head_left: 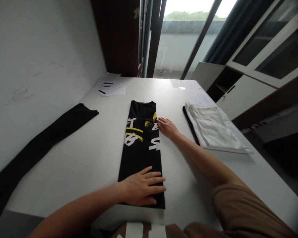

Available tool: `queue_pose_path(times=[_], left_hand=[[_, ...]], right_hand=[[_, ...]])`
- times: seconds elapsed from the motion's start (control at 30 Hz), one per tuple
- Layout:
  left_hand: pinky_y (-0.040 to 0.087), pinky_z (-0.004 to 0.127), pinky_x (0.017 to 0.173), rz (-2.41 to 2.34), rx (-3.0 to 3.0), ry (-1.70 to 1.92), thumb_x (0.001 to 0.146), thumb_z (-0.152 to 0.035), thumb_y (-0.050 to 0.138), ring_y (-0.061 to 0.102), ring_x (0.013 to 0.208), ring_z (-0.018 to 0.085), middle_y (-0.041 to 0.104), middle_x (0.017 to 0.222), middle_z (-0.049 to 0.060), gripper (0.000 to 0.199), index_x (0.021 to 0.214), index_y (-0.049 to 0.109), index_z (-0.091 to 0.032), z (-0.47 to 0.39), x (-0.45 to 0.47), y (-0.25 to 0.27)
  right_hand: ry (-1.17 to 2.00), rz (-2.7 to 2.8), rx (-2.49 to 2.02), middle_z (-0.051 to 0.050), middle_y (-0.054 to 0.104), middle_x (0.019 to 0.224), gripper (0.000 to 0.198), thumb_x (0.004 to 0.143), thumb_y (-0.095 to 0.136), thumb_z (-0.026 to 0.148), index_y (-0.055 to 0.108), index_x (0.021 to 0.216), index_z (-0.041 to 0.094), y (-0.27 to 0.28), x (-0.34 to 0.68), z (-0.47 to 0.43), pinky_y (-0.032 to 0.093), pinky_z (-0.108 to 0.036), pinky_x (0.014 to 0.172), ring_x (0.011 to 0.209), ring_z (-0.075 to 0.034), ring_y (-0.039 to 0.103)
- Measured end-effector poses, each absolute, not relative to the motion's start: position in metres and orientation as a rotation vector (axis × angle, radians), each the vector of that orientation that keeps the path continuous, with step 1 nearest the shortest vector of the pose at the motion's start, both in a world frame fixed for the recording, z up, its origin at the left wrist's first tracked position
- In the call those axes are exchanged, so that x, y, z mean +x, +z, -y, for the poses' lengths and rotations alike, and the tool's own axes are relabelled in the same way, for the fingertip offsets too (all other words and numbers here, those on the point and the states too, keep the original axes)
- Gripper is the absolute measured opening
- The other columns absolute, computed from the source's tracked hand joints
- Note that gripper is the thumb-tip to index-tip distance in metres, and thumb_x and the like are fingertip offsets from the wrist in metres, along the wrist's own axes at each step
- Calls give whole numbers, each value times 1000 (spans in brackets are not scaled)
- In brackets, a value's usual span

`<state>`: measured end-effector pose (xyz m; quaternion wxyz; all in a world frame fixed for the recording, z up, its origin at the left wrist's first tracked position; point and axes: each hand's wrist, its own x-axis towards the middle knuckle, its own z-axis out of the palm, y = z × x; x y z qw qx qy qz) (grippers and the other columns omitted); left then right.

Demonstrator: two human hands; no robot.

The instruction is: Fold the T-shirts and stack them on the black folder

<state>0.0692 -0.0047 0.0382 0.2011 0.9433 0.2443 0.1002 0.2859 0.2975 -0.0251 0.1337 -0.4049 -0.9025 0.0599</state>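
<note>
A black garment [139, 158] with white lettering and yellow stripes lies folded into a long, narrow strip on the white table [89, 158]. Across its near end my left hand [142, 186] rests flat, with the fingers spread toward the right edge. My right hand [167, 127] is at the garment's far right side, its outstretched fingertips touching the edge by the yellow patch. Neither hand grips the cloth.
To the left, a long black piece of cloth [47, 135] hangs over the table's near edge. A folded white cloth stack [213, 127] with a black edge sits at the right. Papers [111, 86] lie at the far left, beside the wall [39, 49]; more sheets [185, 84] lie far right.
</note>
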Motion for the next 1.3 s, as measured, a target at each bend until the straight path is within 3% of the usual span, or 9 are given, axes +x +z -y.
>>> queue_pose_path(times=[0.1, 0.37, 0.57, 0.77, 0.87, 0.97, 1.13, 1.23, 1.3], left_hand=[[20, 46, 130, -800, 2578, 380, 104, -39, 50, 35, 152, 22, 47, 160, 5, 50, 151, 49, -26, -4, 57, 41], [28, 56, 125, -1232, 2612, 398, 100, -22, 52, 37, 150, 28, 47, 159, 7, 45, 145, 56, -28, -6, -2, 35], [27, 57, 125, -1323, 2649, 260, 98, -13, 48, 36, 151, 27, 42, 162, 7, 57, 152, 47, -28, 32, -43, 27], [22, 59, 127, -1173, 2615, 124, 86, -11, 57, 25, 156, 29, 28, 169, 5, 77, 158, 38, -31, 58, -53, 45], [25, 57, 126, -1155, 2642, 141, 87, -11, 57, 34, 152, 28, 37, 165, 5, 68, 151, 47, -30, 58, -49, 45], [33, 54, 123, -1210, 2719, 241, 90, -6, 53, 52, 137, 25, 55, 150, 6, 53, 139, 60, -28, 50, -42, 35], [47, 46, 113, -1176, 2835, 387, 89, 3, 48, 60, 121, 23, 66, 131, 6, 52, 128, 67, -26, 33, -38, 26], [50, 45, 109, -1181, 2779, 398, 83, 3, 52, 59, 121, 24, 65, 132, 7, 56, 129, 66, -26, 30, -39, 25], [46, 49, 114, -1162, 2732, 401, 79, -1, 56, 56, 127, 26, 61, 138, 9, 59, 133, 64, -25, 30, -39, 23]], right_hand=[[212, 2623, -1064, -6, 46, 158, 54, 104, 40, 43, 50, 154, 26, -18, 303, -261, 31, -52, 125, 149, -28, 40], [355, 2730, -650, -1, 38, 163, 53, 100, 52, 37, 49, 153, 35, -2, 333, -166, 32, -53, 125, 153, -27, 32], [498, 2826, -401, -5, 42, 161, 65, 93, 62, 38, 46, 156, 33, 13, 332, -111, 22, -57, 127, 154, -29, 30], [650, 2897, -37, -8, 47, 158, 76, 83, 72, 51, 50, 153, 34, 14, 321, -66, 18, -53, 128, 152, -29, 34], [650, 2876, -47, -11, 46, 159, 87, 82, 72, 58, 42, 159, 31, 12, 316, -63, 19, -52, 128, 150, -30, 37], [579, 2877, -191, -15, 35, 164, 89, 87, 68, 52, 31, 164, 26, 12, 311, -65, 21, -52, 127, 151, -30, 36], [417, 2898, -207, -12, 31, 167, 80, 85, 63, 27, 38, 161, 24, 16, 303, -68, 15, -61, 126, 156, -32, 21], [458, 2896, -134, -10, 39, 163, 72, 87, 60, 25, 44, 157, 25, 14, 300, -68, 17, -57, 126, 154, -29, 28], [534, 2866, -103, -8, 48, 158, 61, 91, 57, 23, 52, 152, 27, 10, 298, -66, 23, -51, 126, 151, -26, 36]])
